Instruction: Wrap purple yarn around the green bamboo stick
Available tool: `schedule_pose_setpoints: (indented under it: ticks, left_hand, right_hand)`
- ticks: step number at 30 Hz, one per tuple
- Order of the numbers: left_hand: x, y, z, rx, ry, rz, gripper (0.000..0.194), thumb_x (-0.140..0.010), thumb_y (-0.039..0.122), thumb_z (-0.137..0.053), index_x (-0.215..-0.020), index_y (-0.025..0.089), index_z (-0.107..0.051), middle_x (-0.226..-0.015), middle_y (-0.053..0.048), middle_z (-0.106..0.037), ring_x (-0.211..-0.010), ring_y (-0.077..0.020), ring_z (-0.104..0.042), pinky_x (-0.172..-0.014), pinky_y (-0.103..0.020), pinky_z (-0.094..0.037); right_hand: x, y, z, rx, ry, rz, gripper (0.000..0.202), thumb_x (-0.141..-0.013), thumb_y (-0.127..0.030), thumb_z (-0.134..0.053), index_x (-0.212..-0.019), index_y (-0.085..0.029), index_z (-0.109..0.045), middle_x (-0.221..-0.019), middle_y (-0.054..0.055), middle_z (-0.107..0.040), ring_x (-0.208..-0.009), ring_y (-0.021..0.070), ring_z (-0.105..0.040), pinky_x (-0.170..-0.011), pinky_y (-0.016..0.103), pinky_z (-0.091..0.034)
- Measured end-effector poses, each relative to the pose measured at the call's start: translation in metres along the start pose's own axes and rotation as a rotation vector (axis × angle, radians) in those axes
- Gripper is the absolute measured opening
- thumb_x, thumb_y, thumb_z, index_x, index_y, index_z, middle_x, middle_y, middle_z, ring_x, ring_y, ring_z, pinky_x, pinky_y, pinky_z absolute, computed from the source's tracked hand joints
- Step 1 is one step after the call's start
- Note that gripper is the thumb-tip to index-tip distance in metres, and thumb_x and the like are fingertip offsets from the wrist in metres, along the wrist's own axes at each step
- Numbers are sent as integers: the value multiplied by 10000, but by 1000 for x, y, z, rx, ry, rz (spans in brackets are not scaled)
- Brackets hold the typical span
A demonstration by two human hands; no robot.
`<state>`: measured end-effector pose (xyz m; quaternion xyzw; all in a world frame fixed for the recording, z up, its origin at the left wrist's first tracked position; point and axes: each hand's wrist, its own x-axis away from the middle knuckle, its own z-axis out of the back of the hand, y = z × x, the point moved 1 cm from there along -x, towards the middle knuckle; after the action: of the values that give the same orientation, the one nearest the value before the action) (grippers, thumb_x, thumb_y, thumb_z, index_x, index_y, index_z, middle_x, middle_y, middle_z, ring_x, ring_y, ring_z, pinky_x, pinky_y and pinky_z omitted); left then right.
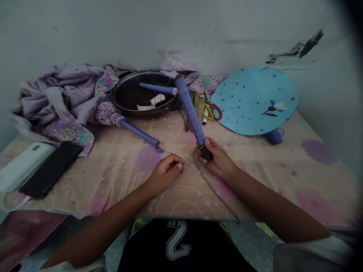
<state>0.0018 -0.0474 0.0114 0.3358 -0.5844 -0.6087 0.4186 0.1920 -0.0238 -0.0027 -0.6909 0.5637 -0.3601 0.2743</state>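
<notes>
My right hand (pixel 217 158) grips the bare brown lower end of a stick wrapped in purple thread (pixel 191 109), which leans up and to the left. From that end, a loose purple thread (pixel 212 185) trails down over the table's front edge. My left hand (pixel 166 172) rests low over the table with fingers curled in towards the thumb; anything inside them is hidden. Just beyond it lies a thinner purple-wrapped stick (pixel 140 132), its far end against a bundle of flowered cloth (pixel 106 113).
A dark pan (pixel 144 111) at the back holds another purple-wrapped stick (pixel 157 88). Scissors (pixel 211 110), a marker (pixel 205 118) and bare sticks (pixel 189 121) lie beside a blue fan-shaped board (pixel 252 102). A thread spool (pixel 274 136), phone (pixel 52 170), white device (pixel 25 164) and crumpled cloth (pixel 65 94) flank them.
</notes>
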Motion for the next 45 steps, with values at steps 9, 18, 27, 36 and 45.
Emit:
schedule_pose_setpoints:
  ticks: [9, 18, 27, 36, 45]
  left_hand:
    - [-46, 19, -21, -440, -88, -257, 294, -769, 393, -635, -912, 180, -491, -925, -62, -562, -883, -204, -532, -776, -344, -436]
    - [-53, -1, -38, -56, -15, -232, 176, -883, 348, -469, -813, 188, -495, -812, -31, -575, -810, -156, -547, -765, -299, -432]
    - [-55, -1, -40, 349, -66, 99, 142, -807, 255, -519, -707, 176, -455, -542, 77, -432, -433, -47, -387, -487, -198, -346]
    - [-54, -7, -41, 368, -13, 34, 281, -773, 375, -627, -837, 175, -441, -653, 47, -541, -565, -81, -566, -570, -229, -501]
    - [-59, -9, -35, 338, -159, 6, 484, -774, 452, -635, -1099, 118, -502, -719, 5, -577, -616, -88, -589, -604, -218, -498]
  right_hand:
    - [10, 3, -1, -43, -20, -11, 282, -711, -350, -757, -837, -214, -545, -713, -26, -589, -496, 74, -476, -380, 175, -362]
    - [12, 2, 10, -32, -34, -22, 253, -743, -377, -729, -822, -213, -552, -640, -21, -547, -546, 101, -496, -374, 163, -366]
    - [17, 3, 6, -24, -37, -6, 269, -725, -372, -759, -856, -207, -592, -690, -21, -581, -602, 92, -525, -510, 190, -438]
    - [16, 5, 3, -34, -36, -47, 251, -761, -416, -719, -866, -215, -611, -743, -9, -597, -644, 119, -560, -549, 239, -476]
    - [19, 6, 2, 4, 3, -123, 275, -802, -442, -650, -801, -176, -584, -680, -2, -561, -553, 93, -506, -389, 168, -359]
